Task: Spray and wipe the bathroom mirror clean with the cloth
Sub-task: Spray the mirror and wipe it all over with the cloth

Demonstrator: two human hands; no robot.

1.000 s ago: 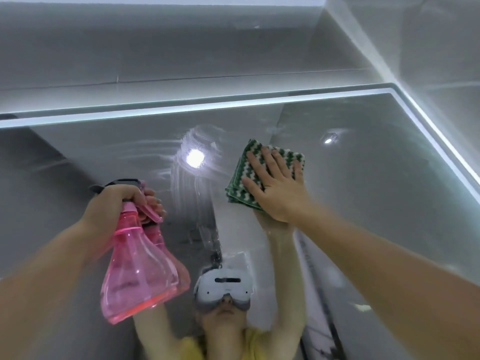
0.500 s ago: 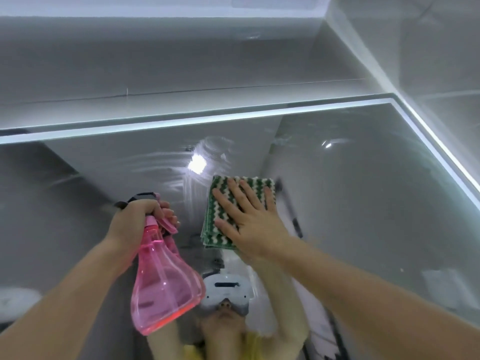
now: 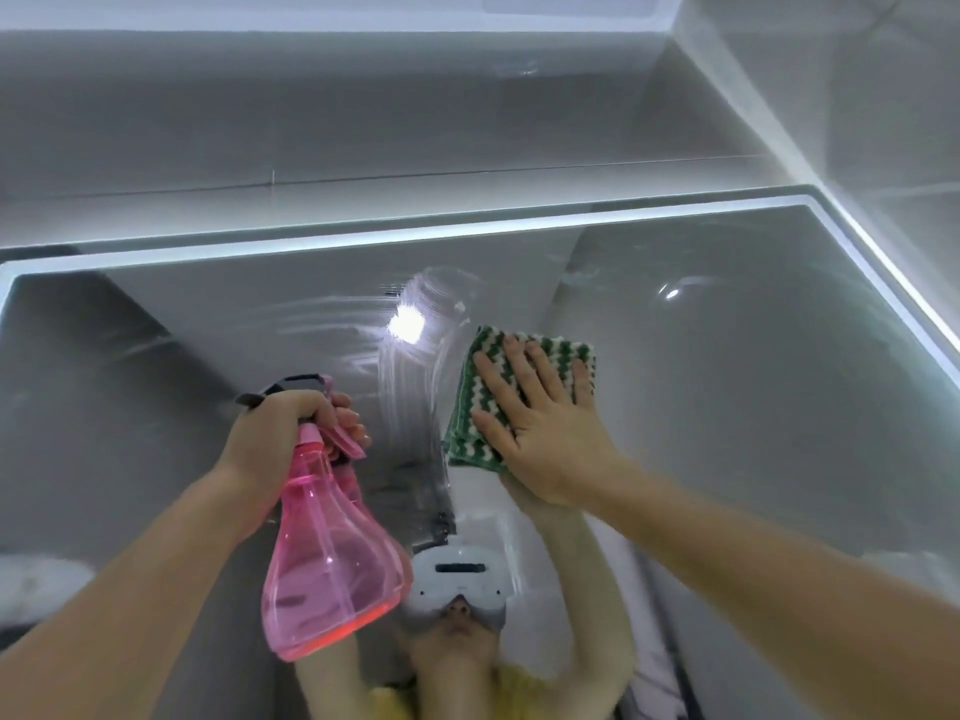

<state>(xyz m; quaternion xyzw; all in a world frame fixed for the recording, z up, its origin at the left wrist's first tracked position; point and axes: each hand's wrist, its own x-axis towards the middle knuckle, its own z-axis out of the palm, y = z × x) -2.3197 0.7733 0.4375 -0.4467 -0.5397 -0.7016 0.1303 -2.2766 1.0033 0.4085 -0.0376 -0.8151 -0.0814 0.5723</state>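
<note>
The mirror shows wet streaks near its lit top edge. The cloth has swung back right across the glass, so wiping goes on. The right hand presses it flat, fingers straight. Left of the cloth, the left hand grips the pink spray bottle.

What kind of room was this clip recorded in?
Most likely a bathroom. A large wall mirror with a lit edge strip hangs on glossy grey wall tiles. The right hand presses a green-and-white cloth to the glass while the left hand holds a pink spray bottle.
</note>
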